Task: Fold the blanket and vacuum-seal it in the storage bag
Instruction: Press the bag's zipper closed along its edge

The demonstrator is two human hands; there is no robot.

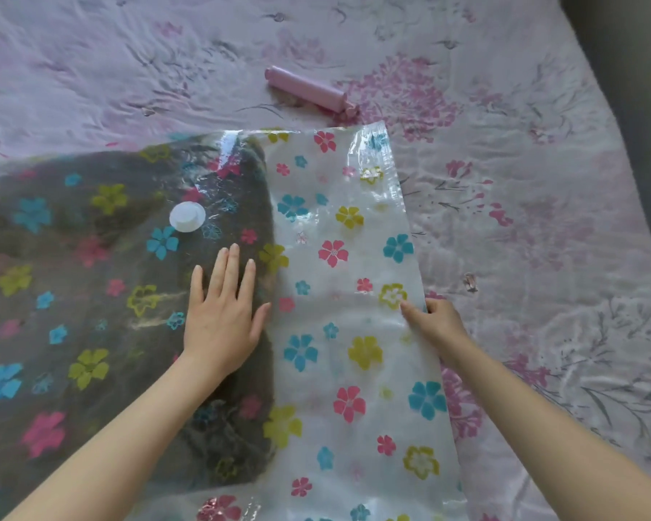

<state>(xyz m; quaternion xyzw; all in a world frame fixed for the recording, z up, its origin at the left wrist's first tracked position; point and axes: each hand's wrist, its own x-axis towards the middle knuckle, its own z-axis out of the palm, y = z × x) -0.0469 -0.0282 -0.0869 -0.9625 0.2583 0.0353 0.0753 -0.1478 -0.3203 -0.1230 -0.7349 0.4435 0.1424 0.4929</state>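
Lying flat on the bed (504,220), storage bag (354,295) holds dark blanket (91,295) in its left part, white valve (187,216) on top. Left hand (224,314) presses blanket edge, fingers straight. Right hand (435,320) pinches the bag's right edge. Pink pump (309,92) beyond.

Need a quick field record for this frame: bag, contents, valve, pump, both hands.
surface: bed cover, pink floral
bag: clear flower-print storage bag, lying flat
contents: dark blanket inside, filling the left part; right part flat
valve: white round cap on top of the bag, above the blanket
pump: pink hand pump on the bed beyond the bag, untouched
left hand: flat, pressing the bag over the blanket
right hand: pinch grip on the bag's right edge
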